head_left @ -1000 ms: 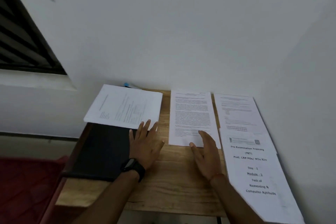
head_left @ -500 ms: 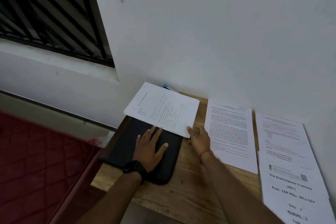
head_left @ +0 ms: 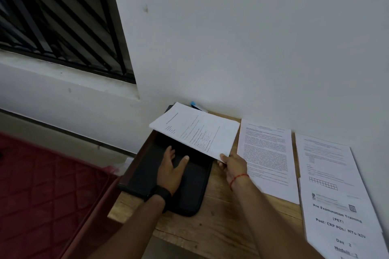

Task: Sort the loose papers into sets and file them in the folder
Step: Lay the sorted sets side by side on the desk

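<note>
the left hand [head_left: 171, 169] lies flat on the black folder [head_left: 189, 193], fingers straight and spread, thumb out to the side, a black watch [head_left: 161, 192] on its wrist. the folder lies closed along the left end of the wooden table [head_left: 221, 216].

the right hand [head_left: 232, 164], a red thread [head_left: 237, 178] round its wrist, pinches the near right corner of a set of papers [head_left: 195, 130], thumb on top. it holds the set lifted and tilted over the far half of the folder. the print on that set runs sideways from here and is too small to read, though a small boxed table shows.

just right of the hand a dense printed page [head_left: 266, 160] lies flat on the wood, its text too fine to make out. further right, by the wall, lies a form sheet [head_left: 324, 157] with a row of little squares. a cover sheet [head_left: 341, 223] overlaps its near end and reads "pre examination training (pet)", "post: crp pos/ mts-xiv", "day 2", "module".

a blue object [head_left: 193, 103] peeks out at the wall behind the lifted set. a red quilted cover [head_left: 42, 185] lies to the left, below the table, and a barred window [head_left: 52, 17] is above it.
</note>
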